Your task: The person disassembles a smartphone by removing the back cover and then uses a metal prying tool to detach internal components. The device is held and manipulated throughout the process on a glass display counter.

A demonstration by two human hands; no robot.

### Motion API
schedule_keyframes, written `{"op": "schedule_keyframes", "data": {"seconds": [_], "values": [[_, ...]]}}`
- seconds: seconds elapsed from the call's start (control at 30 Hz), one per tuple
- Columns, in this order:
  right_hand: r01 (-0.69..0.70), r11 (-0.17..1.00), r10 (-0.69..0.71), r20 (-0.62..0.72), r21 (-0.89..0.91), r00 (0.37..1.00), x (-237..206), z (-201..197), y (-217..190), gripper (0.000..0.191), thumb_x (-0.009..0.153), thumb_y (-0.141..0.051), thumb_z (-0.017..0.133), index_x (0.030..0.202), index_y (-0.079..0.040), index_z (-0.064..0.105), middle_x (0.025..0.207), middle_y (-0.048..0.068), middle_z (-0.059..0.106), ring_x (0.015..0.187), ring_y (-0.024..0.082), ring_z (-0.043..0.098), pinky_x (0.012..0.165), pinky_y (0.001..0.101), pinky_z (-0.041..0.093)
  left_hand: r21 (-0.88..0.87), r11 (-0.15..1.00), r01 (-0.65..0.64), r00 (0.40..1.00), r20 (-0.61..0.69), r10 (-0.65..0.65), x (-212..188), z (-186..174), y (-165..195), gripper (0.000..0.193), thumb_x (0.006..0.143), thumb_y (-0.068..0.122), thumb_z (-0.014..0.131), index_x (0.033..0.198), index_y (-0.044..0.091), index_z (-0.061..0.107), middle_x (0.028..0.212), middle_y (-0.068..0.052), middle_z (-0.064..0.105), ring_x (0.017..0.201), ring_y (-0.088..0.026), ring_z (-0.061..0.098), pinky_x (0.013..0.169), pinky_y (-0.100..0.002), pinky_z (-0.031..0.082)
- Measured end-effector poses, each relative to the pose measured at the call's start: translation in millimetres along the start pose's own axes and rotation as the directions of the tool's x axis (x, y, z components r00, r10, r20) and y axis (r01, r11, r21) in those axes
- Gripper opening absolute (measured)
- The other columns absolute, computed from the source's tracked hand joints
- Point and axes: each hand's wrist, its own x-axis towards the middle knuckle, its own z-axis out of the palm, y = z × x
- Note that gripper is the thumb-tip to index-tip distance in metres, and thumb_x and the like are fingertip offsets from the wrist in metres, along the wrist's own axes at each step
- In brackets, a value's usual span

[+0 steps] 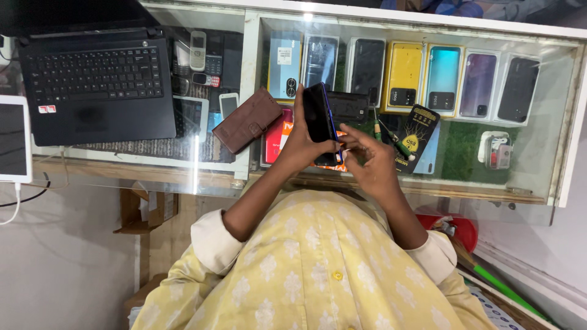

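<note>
My left hand (299, 143) grips a dark smartphone (319, 116), held upright on its edge above the glass counter (526, 177). My right hand (370, 162) is close beside it, fingers curled, fingertips touching the phone's lower edge; whether it holds a small item I cannot tell. A brown wallet-style phone case (247, 120) lies on the glass just left of my left hand. Two green-handled screwdrivers (391, 139) lie on the glass just right of my right hand.
A black laptop (98, 85) sits at the counter's left, a white tablet (13, 137) at the far left edge. Under the glass are several phone boxes (403, 76), small keypad phones (197, 52) and a black packet (417, 131). A red object (458, 227) stands below right.
</note>
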Motion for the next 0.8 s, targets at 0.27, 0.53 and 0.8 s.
{"op": "schedule_keyframes", "data": {"seconds": [0.27, 0.53, 0.8], "values": [[0.027, 0.989, -0.015, -0.084, 0.143, 0.996, 37, 3, 21, 0.040, 0.099, 0.004, 0.062, 0.139, 0.001, 0.061, 0.120, 0.013, 0.073, 0.103, 0.013, 0.070, 0.093, 0.0267, 0.059, 0.193, 0.980, -0.041, 0.996, 0.082, 0.025, -17, -11, -9, 0.140, 0.068, 0.004, 0.083, 0.163, 0.014, -0.019, 0.160, -0.024, 0.039, 0.140, -0.033, 0.052, 0.110, -0.039, 0.048], [0.002, 0.985, 0.005, -0.038, 0.171, 0.999, 69, 11, 26, 0.030, 0.098, 0.006, 0.062, 0.127, 0.002, 0.070, 0.108, 0.007, 0.073, 0.091, 0.007, 0.066, 0.082, 0.0238, 0.060, 0.295, 0.952, -0.083, 0.992, 0.115, 0.051, -28, -14, -6, 0.138, 0.067, 0.005, 0.084, 0.164, 0.014, -0.013, 0.159, -0.027, 0.039, 0.145, -0.037, 0.047, 0.115, -0.041, 0.043], [-0.015, 0.995, 0.019, -0.037, 0.095, 0.999, 68, 9, 29, 0.027, 0.095, 0.010, 0.065, 0.120, 0.002, 0.073, 0.102, 0.006, 0.076, 0.085, 0.005, 0.065, 0.075, 0.0219, 0.056, 0.300, 0.954, -0.024, 0.992, 0.124, -0.014, -30, -14, 4, 0.137, 0.066, 0.004, 0.084, 0.163, 0.013, -0.012, 0.159, -0.028, 0.038, 0.144, -0.036, 0.048, 0.112, -0.041, 0.046]]}}
